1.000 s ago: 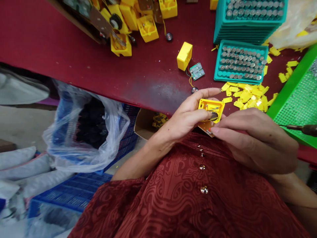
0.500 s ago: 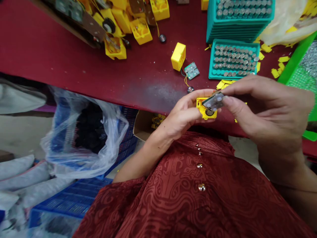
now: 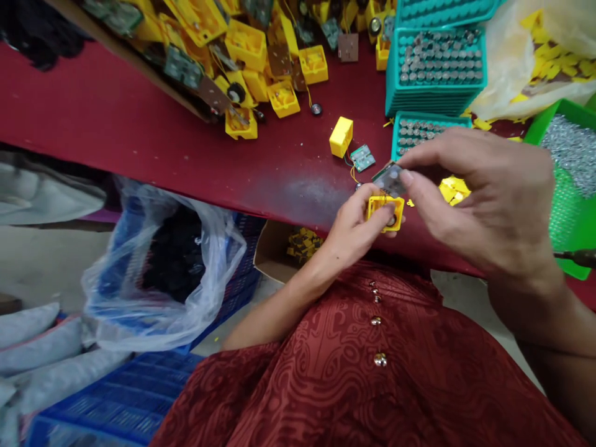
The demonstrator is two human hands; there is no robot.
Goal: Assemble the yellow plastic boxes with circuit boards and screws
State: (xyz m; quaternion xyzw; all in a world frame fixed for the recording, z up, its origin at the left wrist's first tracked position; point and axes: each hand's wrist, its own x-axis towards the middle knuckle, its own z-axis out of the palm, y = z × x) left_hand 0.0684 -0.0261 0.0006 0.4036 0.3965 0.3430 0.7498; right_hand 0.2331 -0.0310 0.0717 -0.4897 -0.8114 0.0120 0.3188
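Observation:
My left hand (image 3: 356,226) is closed round a small yellow plastic case (image 3: 372,210), open side up, with the thumb pressed inside it near a small round speaker (image 3: 392,220). Between thumb and fingertips, my right hand (image 3: 479,195) pinches a small circuit board (image 3: 390,179), tilted just above the case's far rim. Thin wires seem to run from board to case. Beyond my hands, another yellow case (image 3: 341,136) lies on the red table, wired to a second circuit board (image 3: 362,158).
Yellow cases with boards (image 3: 246,46) are heaped at the back. Teal trays (image 3: 435,68) of button cells stand behind my right hand, beside a green basket (image 3: 565,211) of metal bits. Below the table edge sit a carton (image 3: 270,251) and a bag-lined blue crate (image 3: 107,261).
The circuit board has lifted away from the case toward its far side. My left thumb has moved into the case, over the speaker. The view has shifted, showing more of the table's back.

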